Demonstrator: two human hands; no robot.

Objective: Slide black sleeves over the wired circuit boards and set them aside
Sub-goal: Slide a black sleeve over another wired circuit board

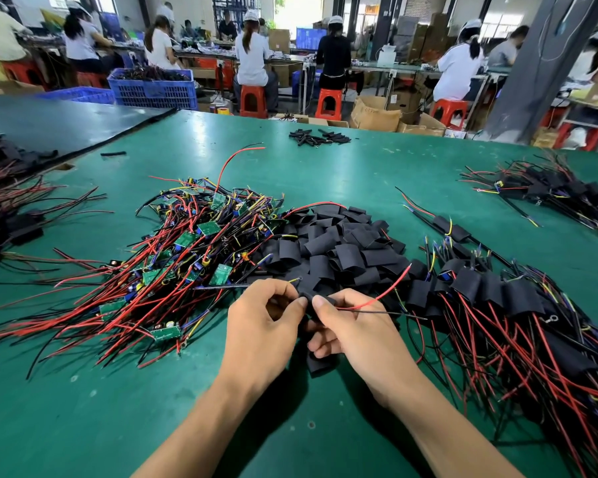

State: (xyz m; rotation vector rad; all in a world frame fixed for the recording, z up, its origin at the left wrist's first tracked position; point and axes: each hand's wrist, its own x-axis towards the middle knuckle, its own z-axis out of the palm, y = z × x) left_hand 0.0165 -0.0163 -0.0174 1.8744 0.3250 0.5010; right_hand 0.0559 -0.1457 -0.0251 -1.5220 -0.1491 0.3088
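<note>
Unsleeved boards (201, 243) heaped left of centre. My left hand (259, 315) pinches the left end of the black sleeve (306, 300), held over the near mat; my right hand (353, 326) pinches its right end. Judged: light, sleeve soft and collapsible, board stiff, solder joints fragile, so grip the body, not the leads. Long axis runs left-right; red lead (384, 294) exits right, toward the finished pile (497, 294)

Hands, two, bare: left hand (261, 326) and right hand (358, 334) are meeting at centre, fingers curling, thumbs and forefingers pinching one black sleeve (307, 298) between them. Forearms (194, 426), bare: are reaching in from below, converging.
</note>
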